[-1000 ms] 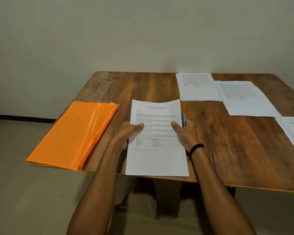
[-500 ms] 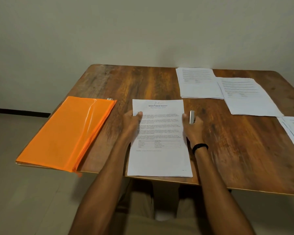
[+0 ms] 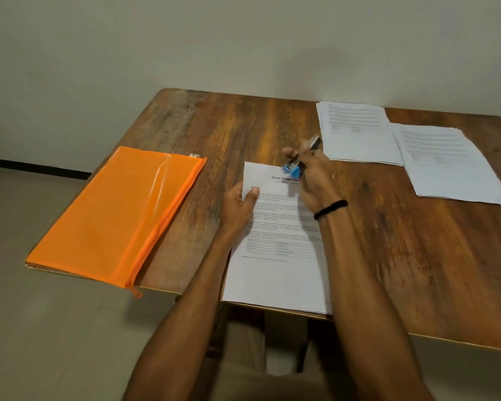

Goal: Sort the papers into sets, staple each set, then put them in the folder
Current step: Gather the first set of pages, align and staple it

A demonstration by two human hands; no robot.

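The orange zip folder (image 3: 113, 215) lies flat on the table (image 3: 203, 120), well to the left of the front set (image 3: 275, 273) and apart from it, with its zipped edge facing that set. It looks closed and untouched.

At the front set's left edge, near the top, the left hand (image 3: 239, 208) holds the sheets. The thumb is pressed down on the printed face, and the other fingers are curled at the edge. Whether they reach under the paper I cannot tell. The front set lies flat at the near edge of the table, its bottom slightly overhanging.

Over the top of the front set, above the title line, the right hand (image 3: 315, 180) grips the stapler (image 3: 297, 162). Its fingers are curled round the body, the blue end points down at the page and the metal end points up and away. This part is blurred, and the stapler seems to be clear of the paper.

Beyond the front set to the right lie two more piles (image 3: 356, 131), overlapping each other, and a corner of another pile shows at the far right.

The step in hand looks like stapling: the front set is gathered but not yet fastened. The next move probably calls for lifting the top-left corner a little, sliding the stapler's mouth over it with the sheets kept square, and squeezing firmly.
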